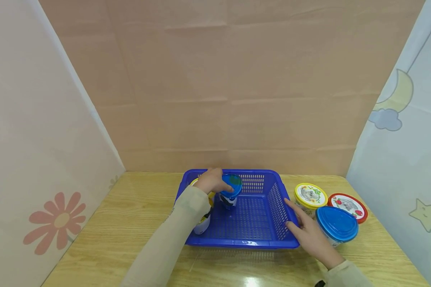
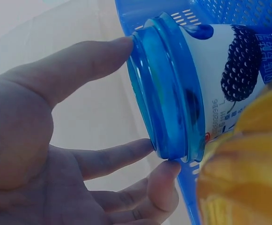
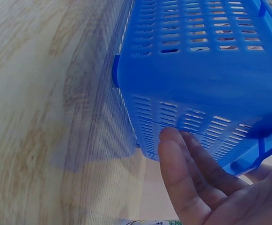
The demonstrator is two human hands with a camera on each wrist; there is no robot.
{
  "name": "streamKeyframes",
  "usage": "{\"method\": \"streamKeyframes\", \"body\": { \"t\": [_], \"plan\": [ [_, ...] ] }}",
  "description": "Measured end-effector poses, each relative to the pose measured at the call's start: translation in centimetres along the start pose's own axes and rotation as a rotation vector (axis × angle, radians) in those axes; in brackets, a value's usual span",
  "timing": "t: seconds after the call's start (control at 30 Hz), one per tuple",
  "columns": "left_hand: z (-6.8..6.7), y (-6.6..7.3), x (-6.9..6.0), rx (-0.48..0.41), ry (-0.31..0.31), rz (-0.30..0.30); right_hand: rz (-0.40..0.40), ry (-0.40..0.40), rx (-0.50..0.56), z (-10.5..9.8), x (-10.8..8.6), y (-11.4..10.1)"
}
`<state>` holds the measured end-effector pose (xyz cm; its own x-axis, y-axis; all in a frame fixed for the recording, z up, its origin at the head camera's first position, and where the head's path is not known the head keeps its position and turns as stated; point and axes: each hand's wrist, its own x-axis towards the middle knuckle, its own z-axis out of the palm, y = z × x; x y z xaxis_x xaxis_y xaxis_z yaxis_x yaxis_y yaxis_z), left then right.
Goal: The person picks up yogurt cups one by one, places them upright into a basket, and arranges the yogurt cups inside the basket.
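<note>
The work looks partway along: the blackberry cup (image 2: 192, 84) is inside the basket (image 1: 222, 242), with at least one yellow-and-white tub (image 1: 202, 227) left of it, half hidden by the forearm. Outside, by the worktop's back right corner, stand a yellow-lidded tub (image 1: 311, 195), a red-lidded tub (image 1: 348, 206) and a blue-lidded tub (image 1: 337, 224).

The cup is towards the worktop's back edge, long axis roughly upright, lid up; whether its base touches the basket floor cannot be told. The left hand's (image 1: 212, 181) grip pinches its lid rim; the right hand (image 1: 310, 235) grasps the basket's side wall.
</note>
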<state>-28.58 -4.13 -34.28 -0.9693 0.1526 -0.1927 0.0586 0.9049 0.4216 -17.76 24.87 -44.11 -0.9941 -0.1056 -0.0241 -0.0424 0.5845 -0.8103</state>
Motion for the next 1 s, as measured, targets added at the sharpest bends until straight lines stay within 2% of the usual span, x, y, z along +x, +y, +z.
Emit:
{"method": "streamKeyframes", "body": {
  "t": [1.0],
  "plan": [
    [0.31, -0.53, -0.04, -0.066, 0.025, -0.035, -0.015, -0.017, 0.015, -0.12, -0.15, -0.01]
  ]
}}
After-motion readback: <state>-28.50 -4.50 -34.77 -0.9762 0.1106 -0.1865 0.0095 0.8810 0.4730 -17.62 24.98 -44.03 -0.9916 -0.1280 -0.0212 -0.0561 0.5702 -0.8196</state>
